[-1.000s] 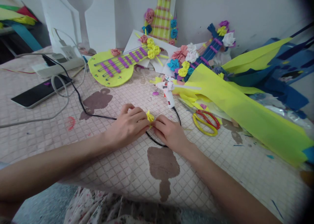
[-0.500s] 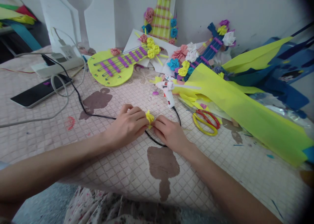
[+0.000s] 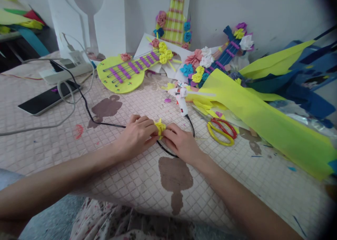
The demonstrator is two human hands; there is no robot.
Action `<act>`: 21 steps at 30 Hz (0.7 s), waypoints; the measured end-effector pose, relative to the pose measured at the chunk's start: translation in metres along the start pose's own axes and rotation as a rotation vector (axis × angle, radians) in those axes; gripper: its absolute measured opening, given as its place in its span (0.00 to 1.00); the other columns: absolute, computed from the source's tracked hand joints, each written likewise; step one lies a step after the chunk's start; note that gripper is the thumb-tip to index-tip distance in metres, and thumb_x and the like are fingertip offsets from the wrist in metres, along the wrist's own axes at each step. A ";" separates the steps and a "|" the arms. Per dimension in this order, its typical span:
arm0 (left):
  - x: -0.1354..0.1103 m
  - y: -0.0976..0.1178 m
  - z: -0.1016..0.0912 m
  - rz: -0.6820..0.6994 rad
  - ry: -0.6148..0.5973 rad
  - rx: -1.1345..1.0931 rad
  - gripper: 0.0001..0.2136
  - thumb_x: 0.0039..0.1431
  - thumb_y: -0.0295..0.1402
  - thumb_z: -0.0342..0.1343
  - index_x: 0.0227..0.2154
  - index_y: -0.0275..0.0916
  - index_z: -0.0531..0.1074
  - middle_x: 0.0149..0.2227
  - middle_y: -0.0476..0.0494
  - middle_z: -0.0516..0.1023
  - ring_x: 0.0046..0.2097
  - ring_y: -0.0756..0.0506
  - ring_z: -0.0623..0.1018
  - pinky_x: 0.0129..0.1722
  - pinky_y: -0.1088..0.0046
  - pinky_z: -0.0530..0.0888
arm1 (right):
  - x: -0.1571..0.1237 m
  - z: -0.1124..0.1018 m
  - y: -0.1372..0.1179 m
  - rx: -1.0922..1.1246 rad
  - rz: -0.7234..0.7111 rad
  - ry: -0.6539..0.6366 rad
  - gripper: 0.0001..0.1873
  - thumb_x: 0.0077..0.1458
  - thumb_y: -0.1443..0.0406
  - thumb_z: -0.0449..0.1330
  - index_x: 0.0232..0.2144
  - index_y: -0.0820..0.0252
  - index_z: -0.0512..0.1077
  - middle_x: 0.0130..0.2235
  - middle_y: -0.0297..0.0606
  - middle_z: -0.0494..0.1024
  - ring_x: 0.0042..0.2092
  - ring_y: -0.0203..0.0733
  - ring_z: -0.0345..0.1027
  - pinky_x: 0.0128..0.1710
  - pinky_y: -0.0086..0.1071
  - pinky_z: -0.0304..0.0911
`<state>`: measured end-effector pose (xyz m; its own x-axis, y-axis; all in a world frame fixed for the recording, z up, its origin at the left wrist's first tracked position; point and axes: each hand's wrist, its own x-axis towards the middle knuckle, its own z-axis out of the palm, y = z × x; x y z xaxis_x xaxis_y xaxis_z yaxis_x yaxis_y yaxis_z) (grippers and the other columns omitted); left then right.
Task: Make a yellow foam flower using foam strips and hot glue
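A small yellow paper flower (image 3: 160,126) is pinched between both hands above the patterned tablecloth (image 3: 126,184). My left hand (image 3: 139,133) grips its left side with bent fingers, and my right hand (image 3: 181,141) holds the right side with thumb and fingertips together. The fingers cover part of the flower. A black cord (image 3: 165,149) passes beneath the hands. Just beyond my right hand, a white hot glue gun (image 3: 181,101) rests with a clear glue stick out of its back. Scissors (image 3: 222,134) with red and yellow handles lie to the right.
Bright yellow-green crepe paper (image 3: 265,117) spreads across the right side. Paper guitars decorated with flowers, one a yellow guitar (image 3: 121,87) and one a blue guitar (image 3: 228,57), stand or lie at the back. A phone (image 3: 50,98) and a power strip (image 3: 65,72) with cables occupy the left.
The flower has turned slightly and shows more of its petals between the fingers. My hands have stayed in nearly the same place; the camera view has shifted a little.
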<state>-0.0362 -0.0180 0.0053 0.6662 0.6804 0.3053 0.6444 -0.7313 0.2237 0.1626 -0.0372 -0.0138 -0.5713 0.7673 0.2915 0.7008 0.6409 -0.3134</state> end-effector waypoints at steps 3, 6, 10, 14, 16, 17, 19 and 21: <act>0.000 -0.001 0.001 0.004 -0.004 -0.010 0.05 0.60 0.31 0.51 0.29 0.37 0.69 0.31 0.48 0.73 0.38 0.46 0.70 0.41 0.66 0.60 | 0.000 0.001 0.001 0.015 0.002 -0.003 0.10 0.63 0.63 0.47 0.38 0.60 0.68 0.41 0.39 0.69 0.38 0.36 0.66 0.33 0.28 0.61; 0.000 -0.001 0.001 -0.002 0.004 -0.022 0.06 0.60 0.32 0.52 0.29 0.37 0.68 0.31 0.48 0.73 0.38 0.46 0.70 0.41 0.66 0.60 | 0.000 0.001 0.001 0.027 0.003 0.000 0.11 0.63 0.63 0.47 0.38 0.60 0.68 0.41 0.39 0.69 0.38 0.36 0.66 0.32 0.28 0.61; 0.001 -0.001 0.002 -0.001 0.010 -0.015 0.06 0.60 0.32 0.52 0.28 0.37 0.68 0.30 0.49 0.73 0.37 0.47 0.70 0.40 0.67 0.60 | -0.001 0.002 0.000 0.025 -0.003 -0.014 0.11 0.63 0.63 0.47 0.37 0.60 0.68 0.41 0.39 0.68 0.37 0.35 0.66 0.32 0.28 0.61; 0.000 -0.001 0.003 -0.013 0.000 -0.017 0.06 0.60 0.32 0.52 0.28 0.37 0.68 0.30 0.48 0.73 0.37 0.46 0.70 0.40 0.67 0.60 | 0.000 0.002 0.000 0.023 -0.004 -0.021 0.11 0.63 0.63 0.47 0.37 0.60 0.68 0.40 0.38 0.68 0.37 0.35 0.66 0.32 0.28 0.61; 0.000 -0.001 0.004 -0.015 -0.002 -0.022 0.06 0.60 0.32 0.52 0.28 0.37 0.68 0.30 0.48 0.73 0.37 0.46 0.70 0.39 0.66 0.60 | 0.000 0.002 0.000 0.026 -0.003 -0.023 0.11 0.63 0.63 0.47 0.37 0.60 0.68 0.40 0.38 0.68 0.37 0.35 0.66 0.32 0.28 0.61; -0.001 -0.002 0.004 -0.015 -0.002 -0.025 0.06 0.60 0.32 0.52 0.29 0.37 0.69 0.30 0.48 0.73 0.37 0.46 0.70 0.40 0.66 0.61 | 0.000 0.002 0.000 0.027 -0.001 -0.024 0.11 0.63 0.63 0.47 0.37 0.60 0.68 0.40 0.38 0.69 0.37 0.35 0.66 0.32 0.28 0.61; -0.001 -0.002 0.003 -0.018 -0.008 -0.035 0.06 0.60 0.32 0.52 0.29 0.37 0.69 0.30 0.48 0.73 0.38 0.46 0.70 0.40 0.66 0.61 | 0.000 0.002 0.000 0.028 -0.001 -0.025 0.12 0.64 0.62 0.47 0.37 0.60 0.68 0.40 0.38 0.69 0.37 0.35 0.66 0.32 0.28 0.60; -0.001 -0.003 0.003 -0.025 -0.023 -0.046 0.06 0.60 0.33 0.52 0.29 0.37 0.69 0.30 0.48 0.73 0.38 0.46 0.70 0.40 0.66 0.61 | 0.000 0.002 0.000 0.025 -0.004 -0.026 0.12 0.64 0.62 0.47 0.37 0.60 0.68 0.41 0.38 0.69 0.37 0.35 0.66 0.31 0.28 0.60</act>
<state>-0.0372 -0.0163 0.0021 0.6589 0.6989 0.2781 0.6432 -0.7152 0.2735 0.1614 -0.0370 -0.0154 -0.5853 0.7648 0.2693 0.6878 0.6442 -0.3346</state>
